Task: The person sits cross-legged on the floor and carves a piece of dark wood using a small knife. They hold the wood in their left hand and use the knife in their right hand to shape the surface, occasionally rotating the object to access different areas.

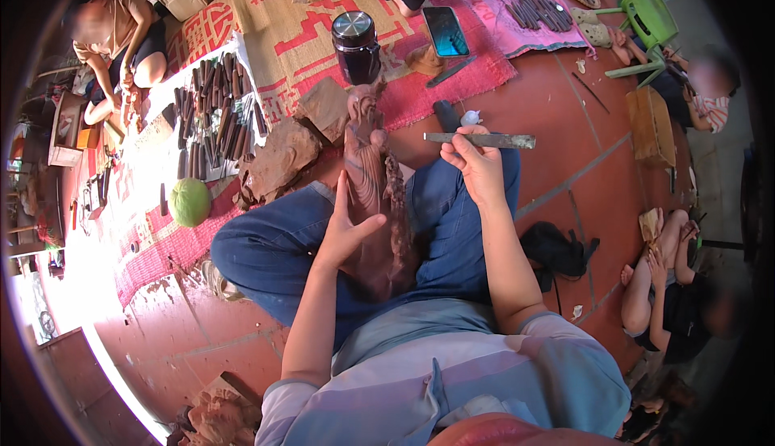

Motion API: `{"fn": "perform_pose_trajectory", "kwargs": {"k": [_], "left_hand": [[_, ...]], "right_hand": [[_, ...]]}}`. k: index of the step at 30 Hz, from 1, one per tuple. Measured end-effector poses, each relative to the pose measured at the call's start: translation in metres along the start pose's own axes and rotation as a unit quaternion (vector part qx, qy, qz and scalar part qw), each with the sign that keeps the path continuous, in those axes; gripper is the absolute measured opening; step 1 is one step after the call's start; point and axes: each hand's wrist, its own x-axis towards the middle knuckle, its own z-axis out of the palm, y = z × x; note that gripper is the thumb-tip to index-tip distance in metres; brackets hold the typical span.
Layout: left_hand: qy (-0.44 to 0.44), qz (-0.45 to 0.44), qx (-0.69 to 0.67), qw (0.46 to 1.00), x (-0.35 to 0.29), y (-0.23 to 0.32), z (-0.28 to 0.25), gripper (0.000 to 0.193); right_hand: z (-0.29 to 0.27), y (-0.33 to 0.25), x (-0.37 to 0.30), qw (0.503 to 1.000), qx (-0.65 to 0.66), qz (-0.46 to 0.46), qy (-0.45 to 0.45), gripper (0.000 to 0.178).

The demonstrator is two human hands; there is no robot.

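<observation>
Holding tool (502, 140); lidded flask (356, 52) ahead, contents unclear

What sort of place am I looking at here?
Probably a carving workshop: a brown carved figure is at the person's left hand, the right hand holds a flat metal tool, and many slim dark tools lie spread out to the left.

One held tool (502, 141) at 2 o'clock; one flask (356, 49) at 12; one phone (446, 32) at 1; one fruit (190, 202) at 9.
</observation>
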Motion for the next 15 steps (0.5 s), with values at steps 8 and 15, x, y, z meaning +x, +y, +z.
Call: {"fn": "perform_pose_trajectory", "kwargs": {"k": [8,15], "left_hand": [[0.213,0.091,0.182,0.956,-0.011,-0.018,0.036,0.088],[0.155,0.014,0.200,0.967,0.000,0.007,0.020,0.100]], "right_hand": [[0.011,0.003,-0.008,0.999,-0.008,0.016,-0.028,0.020],[0.039,0.013,0.000,0.996,-0.065,0.009,-0.059,0.020]]}}
